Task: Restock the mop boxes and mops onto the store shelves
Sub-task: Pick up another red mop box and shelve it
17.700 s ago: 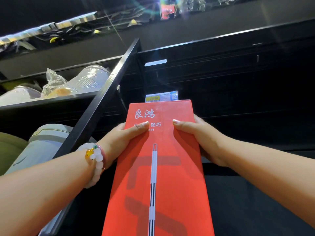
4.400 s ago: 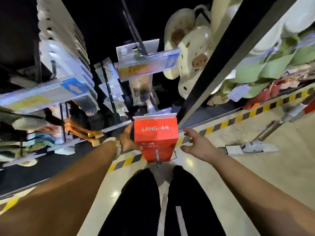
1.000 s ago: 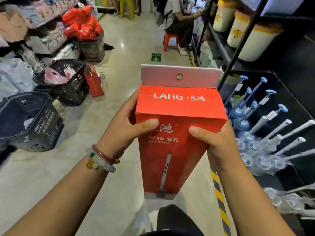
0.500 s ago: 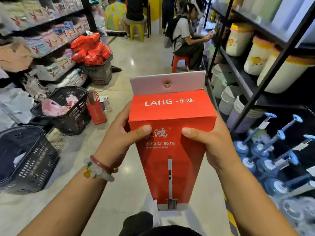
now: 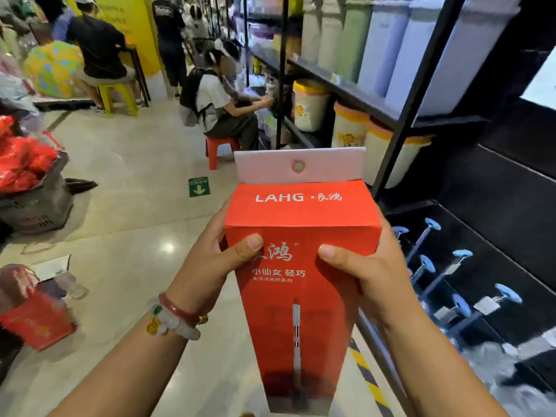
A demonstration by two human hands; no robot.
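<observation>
The person holds a red mop box (image 5: pixel 301 266) upright in the aisle, its long axis running down toward the floor and its hang tab on top. The left hand (image 5: pixel 210 260) and right hand (image 5: pixel 367 272) each clamp a side near the top, thumbs across the front. The shelves (image 5: pixel 400 115) stand to the right, so the box likely swings that way, the right hand nearer.

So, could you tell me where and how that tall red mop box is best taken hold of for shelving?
Grip the red mop box near its top, one hand on each narrow side, as the left hand and right hand do now, thumbs across the front. It is tall and upright, so a two-sided hold probably steadies it best. The thin white hang tab would likely bend.
</observation>
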